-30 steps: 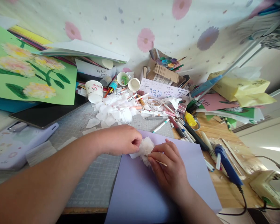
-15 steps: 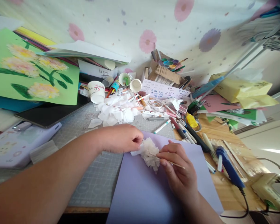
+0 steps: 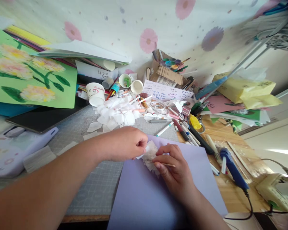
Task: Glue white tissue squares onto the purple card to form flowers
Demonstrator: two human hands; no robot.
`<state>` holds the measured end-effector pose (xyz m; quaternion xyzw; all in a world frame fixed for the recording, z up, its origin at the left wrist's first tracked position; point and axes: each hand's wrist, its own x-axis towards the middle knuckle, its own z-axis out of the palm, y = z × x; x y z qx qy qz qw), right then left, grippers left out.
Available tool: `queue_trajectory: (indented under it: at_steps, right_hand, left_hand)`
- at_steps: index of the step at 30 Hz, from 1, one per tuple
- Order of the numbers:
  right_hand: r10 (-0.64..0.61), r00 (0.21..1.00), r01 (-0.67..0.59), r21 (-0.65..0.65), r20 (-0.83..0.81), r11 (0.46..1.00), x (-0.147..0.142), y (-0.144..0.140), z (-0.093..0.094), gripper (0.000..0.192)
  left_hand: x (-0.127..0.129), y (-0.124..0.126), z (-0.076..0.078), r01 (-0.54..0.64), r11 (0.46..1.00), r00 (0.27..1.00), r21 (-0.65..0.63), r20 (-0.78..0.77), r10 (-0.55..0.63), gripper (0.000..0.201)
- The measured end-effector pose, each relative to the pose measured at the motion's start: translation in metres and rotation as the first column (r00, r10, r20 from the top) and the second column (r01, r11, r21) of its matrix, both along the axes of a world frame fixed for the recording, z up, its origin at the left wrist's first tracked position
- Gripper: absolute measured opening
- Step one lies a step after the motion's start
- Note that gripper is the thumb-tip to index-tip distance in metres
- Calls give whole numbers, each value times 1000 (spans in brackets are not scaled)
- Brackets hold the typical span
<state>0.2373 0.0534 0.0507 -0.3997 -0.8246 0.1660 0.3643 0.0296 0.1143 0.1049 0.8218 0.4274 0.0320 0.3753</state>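
Around: a heap of white paper bits (image 3: 117,113) lay at 12 o'clock from the hands, w/ paper cups (image 3: 95,94) behind it at 11.
Pens: lots of pens & markers (image 3: 180,124) were spread at 1 o'clock, just past the purple sheet's far edge.
Glue gun: a blue glue gun (image 3: 232,169) lay at 3 o'clock, near the right hand but not touching it.
Picture: a green flower picture (image 3: 31,76) leaned at 10 o'clock, w/ a dark tablet (image 3: 43,116) under it.
In the way: both hands covered part of the tissue flower, so its full shape was hidden.
Tissue flower: the white tissue flower (image 3: 150,153) was fluffy & crinkly, sitting on the purple sheet (image 3: 144,198) near its top left corner.
Left hand: the left hand (image 3: 124,143) was curled, pinching the flower's left edge w/ its fingertips.
Right hand: the right hand (image 3: 175,169) was closed around a thin stick (image 3: 169,165), fingers touching the flower's right side.
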Motion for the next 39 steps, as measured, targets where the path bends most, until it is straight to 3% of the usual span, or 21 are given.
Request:
queue_trajectory:
  at_steps: [7, 14, 21, 30, 39]
  right_hand:
    - [15, 999, -17, -45, -34, 999, 3, 0, 0, 13]
    - [14, 999, -16, -39, -42, 999, 3, -1, 1, 12]
    - [-15, 984, 33, 97, -178, 995, 6, -10, 7, 18]
    - [-43, 995, 24, 197, 88, 980, -9, -1, 1, 10]
    - [-87, 977, 33, 261, 197, 965, -17, -2, 3, 12]
  left_hand:
    - [15, -12, -7, 5, 994, 1000, 108, 13, -7, 14]
    - [15, -11, -11, 126, 985, 988, 117, 70, -135, 20]
    - [6, 2, -19, 99, 992, 990, 77, 94, -106, 21]
    - [6, 0, -21, 101, 989, 988, 109, 103, -112, 20]
    - [5, 6, -24, 52, 994, 996, 94, 63, -58, 18]
